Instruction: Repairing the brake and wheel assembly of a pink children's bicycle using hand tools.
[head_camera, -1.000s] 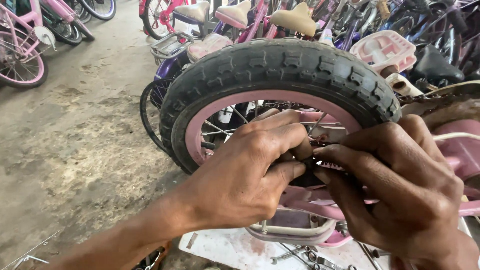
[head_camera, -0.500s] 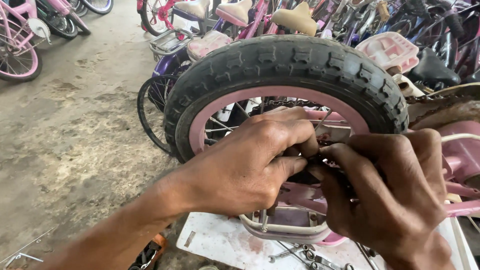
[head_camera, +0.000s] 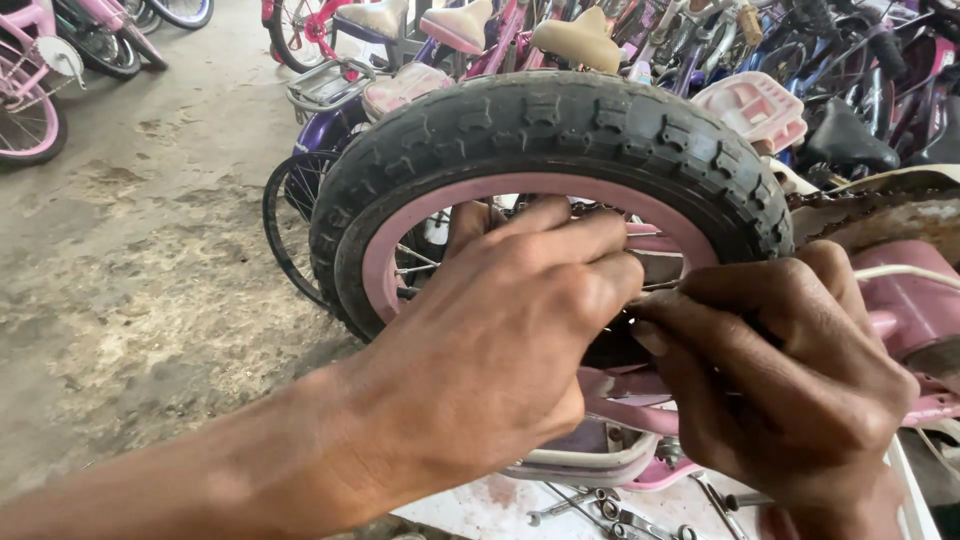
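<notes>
**Both hands pinching at the wheel hub**

At frame centre, the left hand (head_camera: 500, 340) and right hand (head_camera: 790, 380) are meeting fingertip to fingertip, closing on something small and hidden at the hub of the upright pink wheel (head_camera: 550, 130) just behind them.

Two bare hands (head_camera: 500, 350), no gloves, rings or sleeves.

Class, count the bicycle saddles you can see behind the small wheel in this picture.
4, possibly more hidden in the clutter: a cream saddle top centre-left, a pink saddle beside it, a tan saddle above the wheel, and a black saddle at right.
</notes>
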